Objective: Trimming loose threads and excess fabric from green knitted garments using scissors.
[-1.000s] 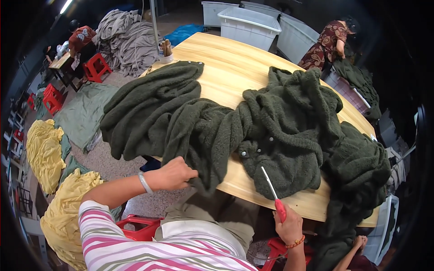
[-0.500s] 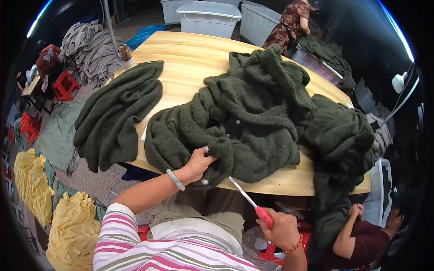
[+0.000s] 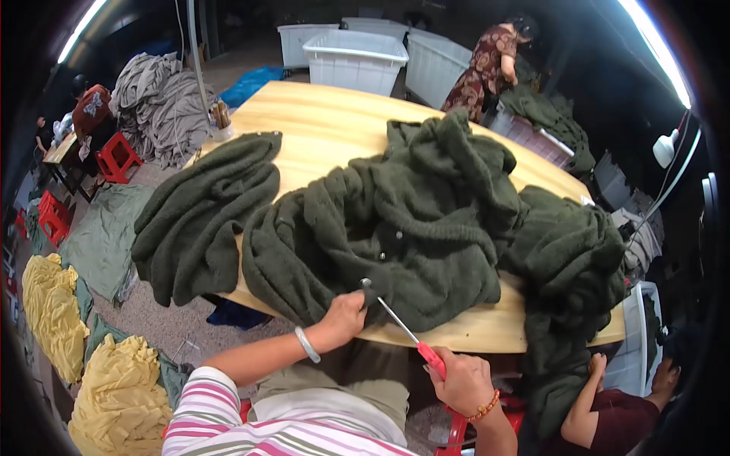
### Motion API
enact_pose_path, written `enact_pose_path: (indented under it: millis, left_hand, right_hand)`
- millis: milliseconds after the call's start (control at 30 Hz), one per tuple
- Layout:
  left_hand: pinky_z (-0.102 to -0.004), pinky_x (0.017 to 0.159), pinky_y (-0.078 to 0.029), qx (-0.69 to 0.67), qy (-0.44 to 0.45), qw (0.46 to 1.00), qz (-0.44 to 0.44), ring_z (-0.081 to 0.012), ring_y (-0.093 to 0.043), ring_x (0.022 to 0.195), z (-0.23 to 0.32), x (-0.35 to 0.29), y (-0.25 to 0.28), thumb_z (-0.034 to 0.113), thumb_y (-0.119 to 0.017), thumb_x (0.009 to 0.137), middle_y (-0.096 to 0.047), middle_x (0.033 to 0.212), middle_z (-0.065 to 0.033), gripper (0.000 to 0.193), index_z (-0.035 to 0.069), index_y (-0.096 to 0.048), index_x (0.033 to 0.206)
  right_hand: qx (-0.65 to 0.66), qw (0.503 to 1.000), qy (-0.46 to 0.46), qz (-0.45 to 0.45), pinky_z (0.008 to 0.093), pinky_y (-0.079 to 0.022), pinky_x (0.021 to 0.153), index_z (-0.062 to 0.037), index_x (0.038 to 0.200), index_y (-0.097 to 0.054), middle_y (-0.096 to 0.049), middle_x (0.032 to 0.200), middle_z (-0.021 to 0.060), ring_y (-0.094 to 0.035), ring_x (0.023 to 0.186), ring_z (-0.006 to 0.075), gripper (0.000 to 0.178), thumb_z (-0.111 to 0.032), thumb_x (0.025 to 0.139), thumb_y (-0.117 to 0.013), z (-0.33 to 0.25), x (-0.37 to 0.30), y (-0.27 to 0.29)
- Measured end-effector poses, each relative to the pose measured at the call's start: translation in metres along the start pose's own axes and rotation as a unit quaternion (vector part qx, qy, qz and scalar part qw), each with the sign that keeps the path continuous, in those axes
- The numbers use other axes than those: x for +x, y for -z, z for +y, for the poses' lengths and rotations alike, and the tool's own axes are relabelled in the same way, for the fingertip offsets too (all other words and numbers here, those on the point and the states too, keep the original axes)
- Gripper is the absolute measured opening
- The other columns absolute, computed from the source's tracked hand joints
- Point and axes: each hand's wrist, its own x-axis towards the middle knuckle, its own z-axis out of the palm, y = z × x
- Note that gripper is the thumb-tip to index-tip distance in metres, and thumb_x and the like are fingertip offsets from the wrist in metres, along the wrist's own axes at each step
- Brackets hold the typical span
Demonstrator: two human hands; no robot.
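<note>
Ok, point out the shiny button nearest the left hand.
The lowest button, just above the left hand, on the dark green cloth; the other buttons sit farther up.

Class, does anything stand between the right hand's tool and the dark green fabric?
Nothing visible; the red-handled tool in the right hand points at the dark green fabric held in the left hand.

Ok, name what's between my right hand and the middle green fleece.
In the head view, a red-handled tool, its metal shaft pointing from the right hand toward the middle green fleece.
</note>
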Motion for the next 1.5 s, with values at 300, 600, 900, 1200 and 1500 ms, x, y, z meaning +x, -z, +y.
enact_pose_path:
  millis: [300, 600, 900, 1200, 1500]
  left_hand:
    - [-0.0449, 0.092, -0.039, 0.259, -0.081, 0.962, -0.038, -0.0376, -0.044, 0.111, 0.006, -0.019, 0.038, 0.03, -0.08, 0.071, -0.049, 0.123, -0.0178, 0.056, 0.002, -0.058, 0.114]
    - [-0.0398, 0.074, -0.047, 0.184, 0.008, 0.98, -0.077, -0.0322, -0.057, 0.081, -0.002, -0.037, 0.069, 0.021, -0.076, 0.078, -0.057, 0.089, -0.0143, 0.036, -0.002, -0.064, 0.103]
    - [-0.0236, 0.07, -0.049, -0.241, 0.292, 0.923, -0.069, -0.0075, -0.06, 0.077, -0.011, -0.015, 0.018, 0.005, -0.062, 0.092, -0.07, 0.093, -0.0014, 0.016, -0.002, -0.069, 0.104]
    - [-0.0261, 0.084, -0.053, -0.439, 0.281, 0.851, -0.063, -0.0101, -0.063, 0.093, -0.003, -0.016, 0.015, 0.009, -0.06, 0.095, -0.067, 0.11, -0.0062, 0.03, -0.005, -0.059, 0.122]
    - [-0.0232, 0.069, -0.049, -0.492, 0.339, 0.798, -0.076, -0.0065, -0.062, 0.083, -0.005, -0.016, 0.018, 0.024, -0.059, 0.098, -0.067, 0.102, 0.0016, 0.023, 0.009, -0.059, 0.116]
  right_hand:
    - [0.016, 0.998, -0.048, 0.028, 0.045, -0.052, 0.064, -0.0128, 0.106, -0.065, -0.066, 0.071, 0.0152, -0.066, 0.068, 0.0359, 0.028, -0.026, 0.082, -0.071, 0.016, -0.028, -0.003]
    - [0.057, 0.998, -0.022, 0.024, 0.0455, -0.051, 0.064, -0.0126, 0.108, -0.065, -0.065, 0.074, 0.0159, -0.064, 0.069, 0.037, 0.027, -0.021, 0.083, -0.068, 0.011, -0.022, -0.024]
    - [0.041, 0.995, 0.014, -0.094, 0.045, -0.051, 0.065, -0.0126, 0.107, -0.065, -0.065, 0.07, 0.0161, -0.065, 0.067, 0.0368, 0.026, -0.026, 0.085, -0.064, -0.004, -0.041, -0.023]
    - [0.031, 0.994, 0.01, -0.105, 0.044, -0.053, 0.063, -0.0106, 0.106, -0.064, -0.066, 0.07, 0.0155, -0.066, 0.067, 0.0339, 0.024, -0.024, 0.086, -0.063, -0.009, -0.046, -0.021]
    - [0.046, 0.999, 0.007, 0.016, 0.0435, -0.051, 0.061, -0.0123, 0.107, -0.066, -0.063, 0.069, 0.0135, -0.064, 0.065, 0.0344, 0.028, -0.021, 0.081, -0.071, -0.008, -0.038, -0.026]
